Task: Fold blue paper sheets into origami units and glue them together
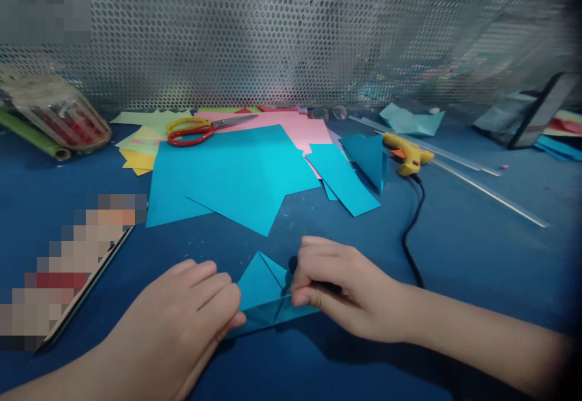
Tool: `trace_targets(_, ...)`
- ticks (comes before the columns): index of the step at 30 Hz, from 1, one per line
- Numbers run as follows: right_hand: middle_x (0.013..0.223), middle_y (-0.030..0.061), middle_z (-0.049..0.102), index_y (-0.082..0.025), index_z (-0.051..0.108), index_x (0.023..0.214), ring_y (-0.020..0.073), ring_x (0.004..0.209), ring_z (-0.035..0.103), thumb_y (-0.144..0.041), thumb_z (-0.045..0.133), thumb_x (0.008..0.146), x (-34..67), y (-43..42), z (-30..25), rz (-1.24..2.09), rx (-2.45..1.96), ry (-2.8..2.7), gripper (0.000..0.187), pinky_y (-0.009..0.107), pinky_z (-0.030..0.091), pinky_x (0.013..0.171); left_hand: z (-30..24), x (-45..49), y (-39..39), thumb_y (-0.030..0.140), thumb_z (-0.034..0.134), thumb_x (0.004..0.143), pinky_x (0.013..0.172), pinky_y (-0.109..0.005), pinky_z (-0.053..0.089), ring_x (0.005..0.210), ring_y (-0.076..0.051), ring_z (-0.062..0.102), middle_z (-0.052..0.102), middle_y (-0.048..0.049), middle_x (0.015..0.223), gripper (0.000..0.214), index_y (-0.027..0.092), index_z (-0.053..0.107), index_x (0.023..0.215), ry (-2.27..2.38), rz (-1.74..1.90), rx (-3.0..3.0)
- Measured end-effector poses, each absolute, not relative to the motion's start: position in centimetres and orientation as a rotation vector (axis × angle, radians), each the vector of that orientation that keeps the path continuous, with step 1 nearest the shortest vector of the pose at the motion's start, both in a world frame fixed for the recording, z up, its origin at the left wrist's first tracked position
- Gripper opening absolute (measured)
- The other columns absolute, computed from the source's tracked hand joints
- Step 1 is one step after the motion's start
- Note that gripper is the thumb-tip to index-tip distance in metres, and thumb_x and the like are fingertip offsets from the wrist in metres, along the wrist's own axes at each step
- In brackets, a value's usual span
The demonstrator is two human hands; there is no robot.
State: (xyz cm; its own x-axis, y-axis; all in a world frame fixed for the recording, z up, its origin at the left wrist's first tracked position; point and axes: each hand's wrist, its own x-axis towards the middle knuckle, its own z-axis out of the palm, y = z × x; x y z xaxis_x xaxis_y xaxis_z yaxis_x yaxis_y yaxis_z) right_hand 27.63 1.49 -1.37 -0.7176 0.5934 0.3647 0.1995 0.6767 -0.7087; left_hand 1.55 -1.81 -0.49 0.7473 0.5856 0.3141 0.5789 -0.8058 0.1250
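Note:
Between my two hands is a folded sheet of blue paper (259, 292), with a peaked top and a flap along its near edge. My left hand (191, 304) pinches its left end, thumb toward me. At the right end, my right hand (341, 286) grips the paper between thumb and curled fingers. Just beyond lie flat blue paper sheets (227, 177), overlapping. A narrower blue strip (343, 180) and a standing folded blue piece (368, 159) are to their right. The fingertips of both hands partly hide the paper's ends.
Red-and-yellow scissors (195, 131) rest on the paper pile. A yellow glue gun (409, 154) with a black cord lies right, near clear glue sticks (491, 192). A glass jar (59, 110) lies far left; a phone (541, 110) leans far right. Perforated metal panel (291, 37) stands behind.

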Motion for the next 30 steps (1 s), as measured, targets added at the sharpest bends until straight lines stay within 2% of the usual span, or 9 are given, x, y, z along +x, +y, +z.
trace_targets(4, 0.073, 0.0022, 0.066, -0.018, 0.064, 0.083, 0.0133, 0.071, 0.057, -0.028, 0.056, 0.104, 27.7, 1.8, -1.3, 0.935, -0.576, -2.214, 0.025, 0.027, 0.047, 0.071, -0.1, 1.6, -1.7, 0.018, 0.028, 0.107, 0.06, -0.031, 0.046, 0.061, -0.017, 0.062, 0.061, 0.004, 0.07, 0.031, 0.026, 0.047, 0.084, 1.026, 0.59, 2.958)
trace_targets(8, 0.077, 0.0028, 0.068, -0.018, 0.067, 0.083, 0.0133, 0.074, 0.061, -0.016, 0.062, 0.095, 27.7, 1.9, -1.2, 1.05, -0.668, -2.101, 0.013, 0.024, 0.05, 0.069, 0.1, 1.8, -1.6, 0.019, 0.025, 0.107, 0.057, -0.03, 0.045, 0.055, -0.015, 0.06, 0.06, 0.0052, 0.067, 0.034, 0.026, 0.047, 0.082, 1.04, 0.614, 2.928)
trace_targets(11, 0.078, 0.0023, 0.066, -0.018, 0.066, 0.081, 0.0121, 0.072, 0.061, -0.016, 0.063, 0.092, 27.7, 2.0, -1.1, 1.146, -0.754, -2.043, 0.012, 0.023, 0.049, 0.065, 0.1, 1.9, -1.5, 0.02, 0.027, 0.107, 0.057, -0.029, 0.046, 0.055, -0.015, 0.059, 0.06, 0.0054, 0.066, 0.035, 0.026, 0.048, 0.08, 1.019, 0.595, 2.891)
trace_targets(15, 0.083, 0.0027, 0.066, -0.018, 0.064, 0.079, 0.0119, 0.075, 0.061, -0.016, 0.064, 0.09, 27.9, 2.1, -1.1, 1.259, -0.733, -1.994, 0.011, 0.024, 0.049, 0.068, -0.1, 2.0, -1.5, 0.02, 0.027, 0.107, 0.055, -0.029, 0.045, 0.055, -0.015, 0.058, 0.06, 0.0049, 0.066, 0.037, 0.025, 0.05, 0.079, 1.012, 0.582, 2.862)
trace_targets(23, 0.074, -0.0007, 0.061, -0.02, 0.059, 0.07, 0.0115, 0.072, 0.054, -0.011, 0.065, 0.085, 28.0, 2.5, -1.3, 1.33, -0.692, -1.969, 0.018, 0.024, 0.046, 0.066, 0.0, 1.9, -1.3, 0.025, 0.028, 0.109, 0.056, -0.027, 0.045, 0.058, -0.013, 0.059, 0.061, 0.0066, 0.068, 0.039, 0.026, 0.051, 0.078, 0.985, 0.511, 2.802)
trace_targets(27, 0.072, -0.0005, 0.06, -0.02, 0.058, 0.07, 0.0111, 0.065, 0.055, -0.017, 0.064, 0.089, 28.5, 2.7, -0.9, 1.269, -0.711, -1.944, 0.02, 0.023, 0.046, 0.058, 0.2, 1.7, -1.3, 0.026, 0.025, 0.11, 0.06, -0.024, 0.047, 0.061, -0.013, 0.062, 0.064, 0.0057, 0.072, 0.039, 0.026, 0.051, 0.08, 1.028, 0.54, 2.771)
trace_targets(30, 0.068, -0.0012, 0.059, -0.021, 0.059, 0.071, 0.0118, 0.059, 0.053, -0.028, 0.067, 0.091, 29.8, 3.6, -0.4, 0.863, -0.857, -1.833, 0.022, 0.023, 0.042, 0.05, -0.1, 1.4, -1.4, 0.028, 0.024, 0.109, 0.058, -0.025, 0.047, 0.062, -0.015, 0.063, 0.067, 0.0037, 0.074, 0.04, 0.026, 0.051, 0.08, 1.128, 0.583, 2.74)
